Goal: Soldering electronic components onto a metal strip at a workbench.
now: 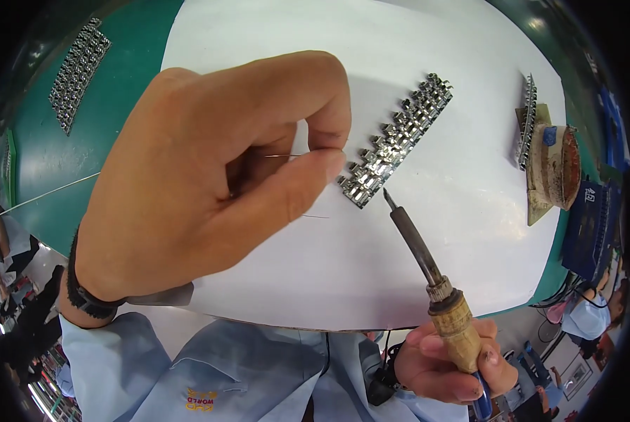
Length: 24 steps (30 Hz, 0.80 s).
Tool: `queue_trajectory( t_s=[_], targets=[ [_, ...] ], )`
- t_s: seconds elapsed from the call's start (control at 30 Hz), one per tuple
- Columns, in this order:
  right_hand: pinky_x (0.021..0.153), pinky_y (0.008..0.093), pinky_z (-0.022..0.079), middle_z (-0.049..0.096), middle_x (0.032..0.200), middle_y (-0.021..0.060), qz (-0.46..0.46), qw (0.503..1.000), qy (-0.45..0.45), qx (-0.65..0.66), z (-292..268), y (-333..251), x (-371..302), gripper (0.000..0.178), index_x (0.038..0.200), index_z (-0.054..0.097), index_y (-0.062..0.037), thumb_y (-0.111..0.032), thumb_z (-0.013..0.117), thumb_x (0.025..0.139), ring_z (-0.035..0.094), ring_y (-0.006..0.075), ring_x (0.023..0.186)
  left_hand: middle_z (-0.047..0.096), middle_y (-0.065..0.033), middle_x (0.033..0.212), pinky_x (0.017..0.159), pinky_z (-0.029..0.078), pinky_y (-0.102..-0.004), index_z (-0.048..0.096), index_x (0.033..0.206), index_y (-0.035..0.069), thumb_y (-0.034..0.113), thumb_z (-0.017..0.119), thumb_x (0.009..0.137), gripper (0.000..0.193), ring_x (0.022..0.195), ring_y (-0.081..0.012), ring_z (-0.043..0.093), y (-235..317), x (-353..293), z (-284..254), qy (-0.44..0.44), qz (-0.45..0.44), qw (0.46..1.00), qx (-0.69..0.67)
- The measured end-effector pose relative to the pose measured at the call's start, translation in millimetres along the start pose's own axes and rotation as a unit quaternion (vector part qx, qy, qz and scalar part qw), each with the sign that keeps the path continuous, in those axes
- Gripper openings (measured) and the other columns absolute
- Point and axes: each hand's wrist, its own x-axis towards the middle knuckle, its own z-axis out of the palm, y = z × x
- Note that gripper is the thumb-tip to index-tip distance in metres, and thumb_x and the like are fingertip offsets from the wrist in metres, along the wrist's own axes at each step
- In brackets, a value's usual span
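Observation:
My left hand (209, 176) is large in the middle-left, its thumb and forefinger pinched on a thin solder wire (283, 155). The wire trails out behind the hand to the left. Just right of the fingertips, a strip of small silvery metal-cased parts (396, 144) lies slantwise on white paper. In my right hand (455, 366), at the lower right, is a soldering iron (452, 320) with a worn wooden-looking handle and blue end. Its dark tip points up beside the strip's near end; whether it touches cannot be made out.
White paper (462, 239) covers much of the green table mat (135, 49). Similar parts form a panel (79, 76) at far left. On the right stand another strip (527, 123), a stained round holder (568, 165) and a blue box (590, 228). People work beyond both sides.

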Motion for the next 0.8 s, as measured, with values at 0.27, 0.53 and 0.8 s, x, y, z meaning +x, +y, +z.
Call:
queue_trajectory(
  t_s=[0.27, 0.53, 0.8],
  targets=[
    [0.054, 0.0249, 0.057, 0.065, 0.081, 0.02, -0.215, 0.866, 0.43, -0.139, 67.9, 4.9, 69.8, 0.036, 0.136, 0.044, -0.0052, -0.032, 0.043, 0.111, 0.063, 0.0164, 0.059, 0.048, 0.0046, 0.069, 0.057, 0.026, -0.0214, 0.054, 0.097, 0.001, 0.002, 0.057, 0.094, 0.004, 0.059, -0.0023, 0.035, -9.2, 1.2, 10.5, 0.046, -0.019, 0.997, -0.058],
    [0.05, 0.0232, 0.051, 0.058, 0.071, 0.013, -0.208, 0.816, 0.489, -0.228, 54.6, 8.0, 76.7, 0.04, 0.133, 0.043, 0.0, -0.033, 0.041, 0.111, 0.053, 0.0137, 0.051, 0.052, 0.0031, 0.075, 0.062, 0.028, -0.0206, 0.055, 0.098, 0.002, 0.004, 0.058, 0.096, 0.004, 0.067, -0.0029, 0.039, -10.4, 26.7, 16.9, 0.056, 0.012, 0.996, -0.072],
    [0.048, 0.0232, 0.048, 0.05, 0.061, 0.0068, -0.203, 0.789, 0.508, -0.278, 48.2, 0.4, 96.9, 0.041, 0.131, 0.043, 0.0023, -0.034, 0.039, 0.112, 0.047, 0.012, 0.046, 0.055, 0.0035, 0.077, 0.06, 0.029, -0.0208, 0.056, 0.096, 0.002, 0.005, 0.06, 0.096, 0.005, 0.065, -0.0017, 0.039, -20.0, 38.3, 21.7, 0.081, 0.092, 0.991, -0.054]
  ],
)
